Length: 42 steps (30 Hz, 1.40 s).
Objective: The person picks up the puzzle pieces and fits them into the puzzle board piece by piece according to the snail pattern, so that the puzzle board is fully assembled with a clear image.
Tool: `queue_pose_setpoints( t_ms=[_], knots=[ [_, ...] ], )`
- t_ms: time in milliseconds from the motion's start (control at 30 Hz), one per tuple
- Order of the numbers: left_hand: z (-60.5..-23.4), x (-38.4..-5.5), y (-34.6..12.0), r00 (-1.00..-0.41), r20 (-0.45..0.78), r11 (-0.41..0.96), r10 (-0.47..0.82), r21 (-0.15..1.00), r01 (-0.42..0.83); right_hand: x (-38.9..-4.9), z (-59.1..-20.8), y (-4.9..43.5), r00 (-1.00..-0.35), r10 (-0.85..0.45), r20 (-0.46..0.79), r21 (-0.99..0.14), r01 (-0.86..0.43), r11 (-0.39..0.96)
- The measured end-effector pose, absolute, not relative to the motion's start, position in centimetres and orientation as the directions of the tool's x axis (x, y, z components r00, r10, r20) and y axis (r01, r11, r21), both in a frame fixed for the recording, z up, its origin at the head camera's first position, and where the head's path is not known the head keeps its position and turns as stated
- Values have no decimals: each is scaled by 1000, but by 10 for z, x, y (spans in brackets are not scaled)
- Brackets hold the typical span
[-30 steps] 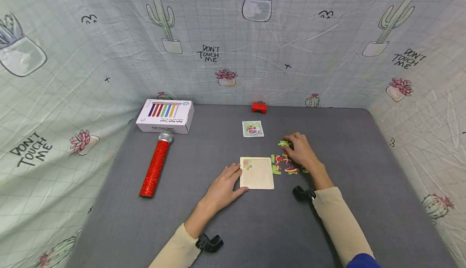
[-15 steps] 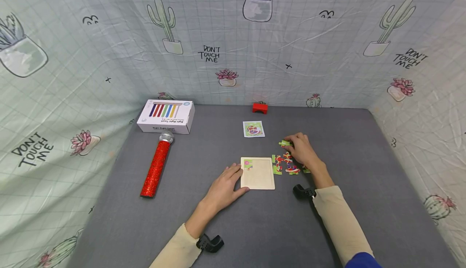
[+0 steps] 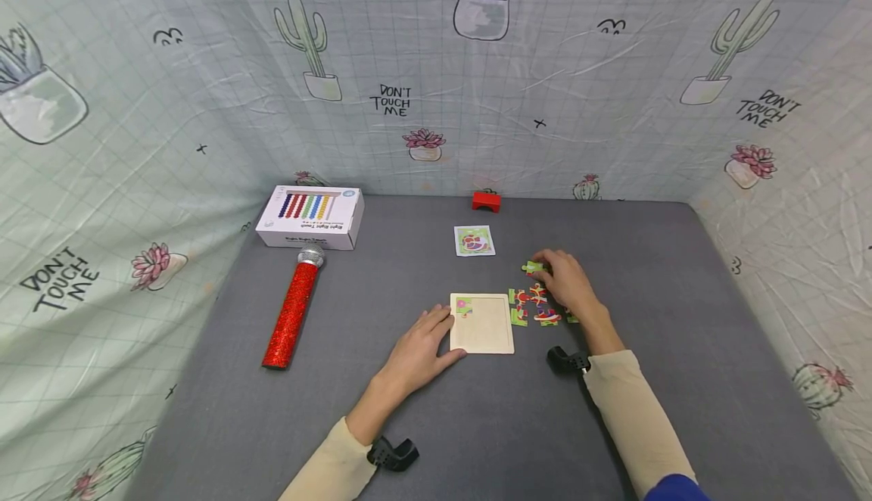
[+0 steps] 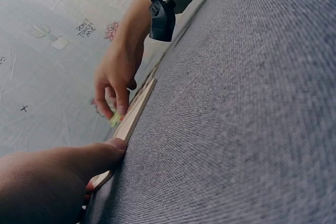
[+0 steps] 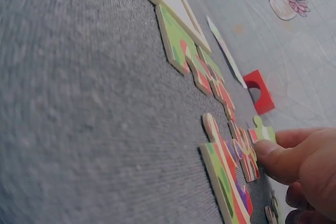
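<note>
Between the thumb and fingers of my right hand (image 3: pixel 571 285) is a green jigsaw puzzle piece (image 3: pixel 531 266), with some red visible on it in the right wrist view. My left hand (image 3: pixel 418 351) rests at the left edge of a square wooden puzzle tray (image 3: pixel 487 334), fingers extended along its side and thumb at the near left corner. One green and pink piece (image 3: pixel 464 306) lies in the tray's far left corner. Several loose pieces (image 5: pixel 223 182) in red, green and purple lie right of the tray, below my right hand, which partly covers some.
A picture card (image 3: pixel 474 241) lies beyond the tray, with a red arch block (image 3: pixel 486 202) farther back. To the left are a white box (image 3: pixel 309 217) and a red glittery microphone-shaped tube (image 3: pixel 291 315). A patterned cloth (image 3: pixel 436 70) hangs behind the grey table.
The right hand shifts very slightly while pinching the green puzzle piece. The left hand and the tray stay where they were.
</note>
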State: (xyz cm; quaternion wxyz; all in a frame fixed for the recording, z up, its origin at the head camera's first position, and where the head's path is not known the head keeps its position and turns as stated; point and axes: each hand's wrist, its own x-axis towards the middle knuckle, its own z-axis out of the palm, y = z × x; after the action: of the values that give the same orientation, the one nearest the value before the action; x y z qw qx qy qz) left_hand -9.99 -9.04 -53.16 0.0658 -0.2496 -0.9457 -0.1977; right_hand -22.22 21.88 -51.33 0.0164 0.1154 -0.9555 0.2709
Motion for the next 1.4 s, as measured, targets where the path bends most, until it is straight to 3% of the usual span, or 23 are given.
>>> queue_pose_setpoints(
  t_ms=[700,1400],
  knots=[
    [-530,-100,-91,-866,225,796,447,342,499,-208,-499,208,-976,-156,152,-597,-216,773],
    [-531,-100,-90,-865,228,787,447,360,502,-185,-494,178,-950,-265,164,-662,-305,685]
  ],
)
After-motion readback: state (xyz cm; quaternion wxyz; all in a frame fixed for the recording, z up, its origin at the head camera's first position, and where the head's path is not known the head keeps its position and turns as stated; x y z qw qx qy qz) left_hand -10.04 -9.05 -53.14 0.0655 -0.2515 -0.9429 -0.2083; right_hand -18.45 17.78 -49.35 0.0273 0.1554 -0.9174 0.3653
